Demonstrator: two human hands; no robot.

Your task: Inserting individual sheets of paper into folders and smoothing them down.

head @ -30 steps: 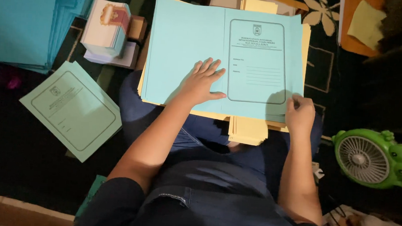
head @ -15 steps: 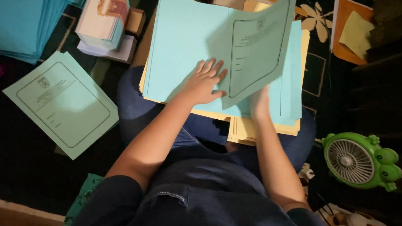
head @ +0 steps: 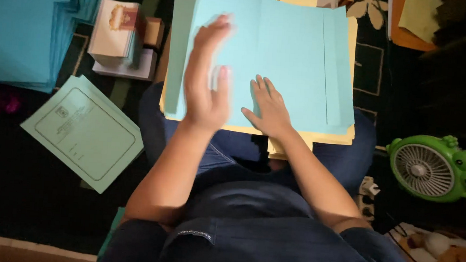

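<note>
Neither hand grips anything: the left hand [head: 206, 91] hovers blurred with fingers spread over the light blue folder [head: 280, 58] on the lap; the right hand [head: 269, 109] lies flat on it; under both, the yellow stack [head: 297, 136] might slide if the pressing is uneven.

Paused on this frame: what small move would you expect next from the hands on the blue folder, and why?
Probably the left hand comes down flat to press the flap of the blue folder. It hovers blurred above the sheet, while the right hand rests flat on the folder atop the yellow stack.
</note>
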